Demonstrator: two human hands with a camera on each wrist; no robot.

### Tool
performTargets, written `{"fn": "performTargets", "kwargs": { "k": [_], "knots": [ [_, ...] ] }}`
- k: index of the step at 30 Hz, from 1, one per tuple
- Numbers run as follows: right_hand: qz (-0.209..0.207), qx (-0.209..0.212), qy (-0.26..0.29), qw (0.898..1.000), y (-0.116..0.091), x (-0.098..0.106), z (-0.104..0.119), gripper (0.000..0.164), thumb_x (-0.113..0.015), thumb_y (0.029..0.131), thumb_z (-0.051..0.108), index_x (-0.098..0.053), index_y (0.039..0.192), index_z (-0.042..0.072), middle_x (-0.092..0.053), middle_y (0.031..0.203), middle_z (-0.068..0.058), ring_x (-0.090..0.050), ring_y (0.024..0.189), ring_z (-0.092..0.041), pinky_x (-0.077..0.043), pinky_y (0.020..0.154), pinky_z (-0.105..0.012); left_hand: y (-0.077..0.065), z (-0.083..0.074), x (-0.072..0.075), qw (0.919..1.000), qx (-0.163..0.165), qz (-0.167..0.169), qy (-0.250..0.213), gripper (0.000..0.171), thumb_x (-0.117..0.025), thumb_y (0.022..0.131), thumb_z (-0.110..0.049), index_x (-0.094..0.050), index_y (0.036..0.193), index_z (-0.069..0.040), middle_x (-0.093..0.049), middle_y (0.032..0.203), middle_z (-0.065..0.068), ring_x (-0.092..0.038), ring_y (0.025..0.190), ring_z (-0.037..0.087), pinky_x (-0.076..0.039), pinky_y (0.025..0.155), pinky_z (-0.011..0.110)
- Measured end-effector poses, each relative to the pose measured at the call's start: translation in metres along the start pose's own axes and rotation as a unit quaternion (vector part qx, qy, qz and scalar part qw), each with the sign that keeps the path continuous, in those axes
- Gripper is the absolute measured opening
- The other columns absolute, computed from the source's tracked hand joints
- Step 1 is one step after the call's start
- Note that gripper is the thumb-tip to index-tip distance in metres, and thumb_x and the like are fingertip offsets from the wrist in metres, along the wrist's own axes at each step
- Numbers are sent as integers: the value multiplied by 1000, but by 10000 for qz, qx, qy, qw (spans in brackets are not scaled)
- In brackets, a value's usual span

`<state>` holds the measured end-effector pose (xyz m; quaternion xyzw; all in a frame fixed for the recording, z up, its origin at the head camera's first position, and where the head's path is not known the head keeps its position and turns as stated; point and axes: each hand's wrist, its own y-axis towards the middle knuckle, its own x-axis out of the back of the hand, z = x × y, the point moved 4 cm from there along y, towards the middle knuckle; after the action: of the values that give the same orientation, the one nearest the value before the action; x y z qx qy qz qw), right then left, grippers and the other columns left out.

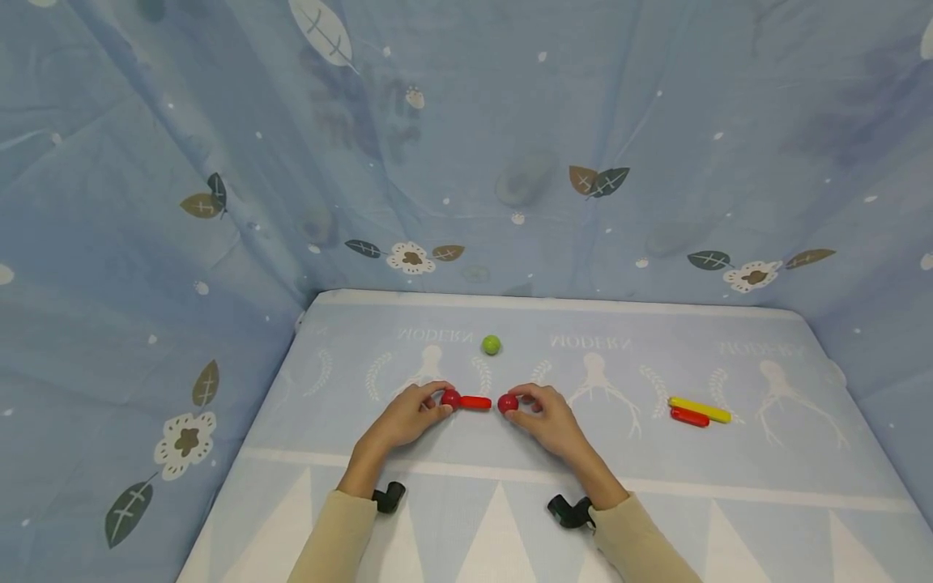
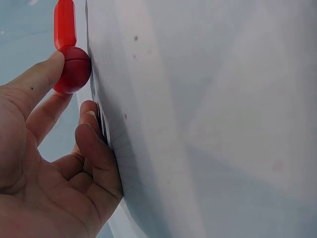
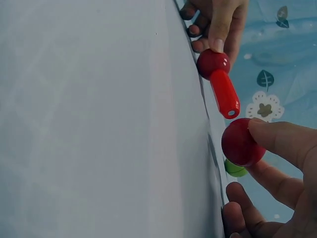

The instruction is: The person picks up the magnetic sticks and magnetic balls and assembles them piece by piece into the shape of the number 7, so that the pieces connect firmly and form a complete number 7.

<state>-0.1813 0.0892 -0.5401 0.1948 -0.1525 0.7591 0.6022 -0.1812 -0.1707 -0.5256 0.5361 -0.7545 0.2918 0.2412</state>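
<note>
My left hand [image 1: 410, 415] pinches a dark red ball [image 1: 450, 398] between thumb and finger, low over the table. A short bright red stick [image 1: 476, 402] juts from that ball toward the right; the left wrist view shows its end meeting the ball. Between thumb and finger of my right hand [image 1: 548, 421] is a second dark red ball [image 3: 241, 142]. A small gap parts this ball from the stick's free end, where a small hole shows in the right wrist view. Beyond both hands lies a green ball [image 1: 492, 345] on the table.
To the right, a long yellow stick [image 1: 700, 409] and a shorter red stick [image 1: 689, 417] lie side by side on the cloth-covered table [image 1: 466, 482]. Blue patterned cloth [image 1: 466, 146] hangs behind and along the sides. Dark wrist-worn pieces [image 1: 571, 512] sit near the cuffs.
</note>
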Motion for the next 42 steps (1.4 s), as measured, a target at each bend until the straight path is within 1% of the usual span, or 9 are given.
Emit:
{"fn": "performTargets", "kwargs": {
  "k": [7,11,16,31,42],
  "knots": [
    [-51,186,-415,9990,1,-3,1,29,-83,83,19,-74,111,18,-66,100,-2,-54,90,-22,-41,79,-41,-1,1,0,10000,77,10,1,40,-71,95,-29,-64,133,-19,-51,87,2,-47,77,18,-40,65,34],
    [-62,146,-562,9983,1,-5,2,30,-83,83,24,-74,112,21,-65,100,2,-53,90,-19,-39,80,-43,-1,1,0,9999,154,7,-17,41,-71,95,-30,-64,134,-20,-51,88,3,-47,77,19,-41,64,34],
    [-91,130,-691,9975,1,-6,2,29,-83,83,26,-75,111,23,-65,99,4,-53,89,-18,-39,80,-43,-1,-1,0,9999,105,9,-17,41,-71,95,-30,-64,134,-20,-51,87,3,-46,77,19,-40,64,34],
    [-84,58,-681,9976,0,-6,6,30,-82,84,26,-75,113,23,-64,99,3,-51,90,-19,-35,79,-43,-1,-2,0,10000,45,-9,18,40,-71,94,-29,-64,133,-20,-51,87,2,-47,78,19,-40,66,35],
    [-139,46,-742,9971,1,-7,5,30,-81,85,27,-74,113,22,-63,97,3,-50,88,-19,-34,76,-41,-1,-2,0,10000,17,-7,0,40,-72,94,-27,-65,133,-20,-51,85,2,-47,77,18,-40,65,34]
  ]
}}
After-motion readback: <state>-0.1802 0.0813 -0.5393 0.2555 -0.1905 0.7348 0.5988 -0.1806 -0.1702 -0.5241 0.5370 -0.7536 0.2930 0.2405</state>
